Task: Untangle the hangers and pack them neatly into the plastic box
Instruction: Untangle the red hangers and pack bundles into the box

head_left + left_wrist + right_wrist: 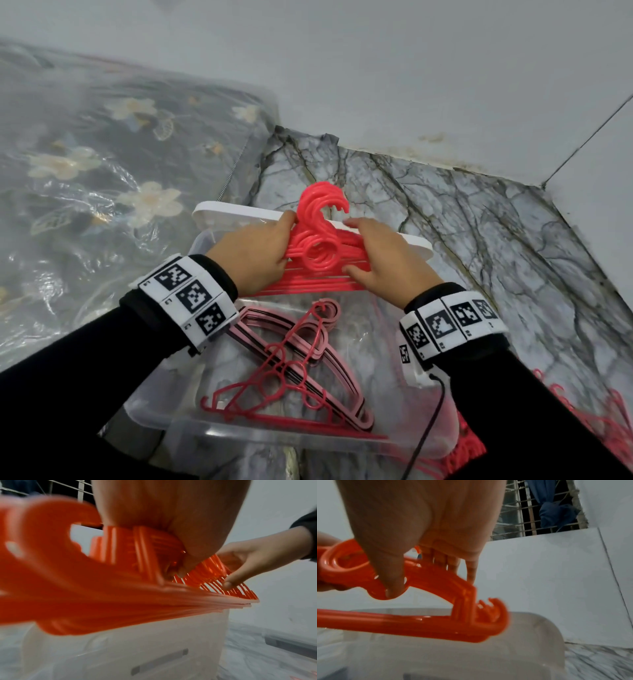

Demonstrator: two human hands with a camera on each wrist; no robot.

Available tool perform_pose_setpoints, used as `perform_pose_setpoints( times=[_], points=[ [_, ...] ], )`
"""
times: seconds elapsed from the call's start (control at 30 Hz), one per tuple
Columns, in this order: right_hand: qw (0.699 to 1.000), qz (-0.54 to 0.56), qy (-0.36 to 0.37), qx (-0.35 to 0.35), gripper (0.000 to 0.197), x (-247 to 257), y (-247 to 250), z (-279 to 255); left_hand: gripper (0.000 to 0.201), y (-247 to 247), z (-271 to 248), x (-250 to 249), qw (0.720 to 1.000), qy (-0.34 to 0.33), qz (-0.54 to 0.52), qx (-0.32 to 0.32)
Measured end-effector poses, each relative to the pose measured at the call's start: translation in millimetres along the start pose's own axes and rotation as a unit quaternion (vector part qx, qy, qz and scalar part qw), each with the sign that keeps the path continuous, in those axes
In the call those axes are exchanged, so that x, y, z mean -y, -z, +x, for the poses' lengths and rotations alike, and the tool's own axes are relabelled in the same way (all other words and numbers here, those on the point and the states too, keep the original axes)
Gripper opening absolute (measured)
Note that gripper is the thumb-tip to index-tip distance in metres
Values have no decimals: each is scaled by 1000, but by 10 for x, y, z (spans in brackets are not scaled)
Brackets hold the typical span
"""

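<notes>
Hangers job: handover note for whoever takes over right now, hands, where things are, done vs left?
Left hand: grips the left side of the stack of red hangers.
Right hand: grips the right side of the same stack, thumb under, fingers over the top.
The stack is held level over the far end of the clear plastic box, hooks aligned and pointing away.
Done: a bundle of pink hangers with a thin red hanger on top lies in the box.
Left: lower the held stack in; more red hangers lie on the floor right of the box.
</notes>
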State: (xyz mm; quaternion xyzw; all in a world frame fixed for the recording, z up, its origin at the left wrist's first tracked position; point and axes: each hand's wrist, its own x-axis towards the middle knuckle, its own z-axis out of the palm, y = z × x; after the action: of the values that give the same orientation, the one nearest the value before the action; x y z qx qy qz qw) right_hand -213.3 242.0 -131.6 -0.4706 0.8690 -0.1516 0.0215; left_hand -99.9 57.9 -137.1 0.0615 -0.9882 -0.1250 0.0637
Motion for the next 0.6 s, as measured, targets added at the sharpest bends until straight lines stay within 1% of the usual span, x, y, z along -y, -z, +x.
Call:
perform_pose_setpoints(
  times=[0.07,0.13,0.17,0.2,0.23,0.27,0.3,0.33,0.37,0.4,0.43,0.47,0.5,0.53,0.6],
  points=[
    [999,9,-27,-41,74,-80,77,-61,30,63,2,91,999,25,35,-30],
    [993,30,-82,-83,87,-177,147,-108,34,131,3,171,995,41,68,-56],
    [989,31,-118,-89,95,-228,156,-126,37,150,2,198,995,41,73,-52],
    [984,23,-160,-79,101,-289,144,-142,40,160,1,207,995,37,83,-48],
    [978,5,-205,-50,106,-350,123,-158,41,162,2,211,993,36,101,-48],
    [969,-21,-246,-2,108,-409,88,-172,40,170,4,209,991,37,119,-55],
    [958,-47,-274,65,106,-454,50,-191,38,180,6,203,989,41,127,-62],
    [944,-70,-288,142,99,-478,-1,-201,37,184,11,195,989,47,123,-63],
    [929,-87,-284,219,86,-485,-71,-208,36,184,16,184,991,54,107,-57],
    [916,-96,-265,286,72,-473,-164,-211,36,186,19,173,993,60,85,-46],
    [905,-104,-234,340,58,-434,-285,-203,35,183,18,167,995,64,66,-38],
    [894,-114,-202,383,49,-386,-432,-201,34,174,17,160,996,64,52,-36],
    [886,-125,-169,413,43,-326,-600,-198,33,163,17,153,996,62,46,-36],
    [884,-138,-130,428,38,-260,-777,-201,32,147,14,145,996,59,47,-38],
    [895,-171,-31,410,26,-100,-1103,-205,33,132,7,124,996,53,62,-44]
  ],
)
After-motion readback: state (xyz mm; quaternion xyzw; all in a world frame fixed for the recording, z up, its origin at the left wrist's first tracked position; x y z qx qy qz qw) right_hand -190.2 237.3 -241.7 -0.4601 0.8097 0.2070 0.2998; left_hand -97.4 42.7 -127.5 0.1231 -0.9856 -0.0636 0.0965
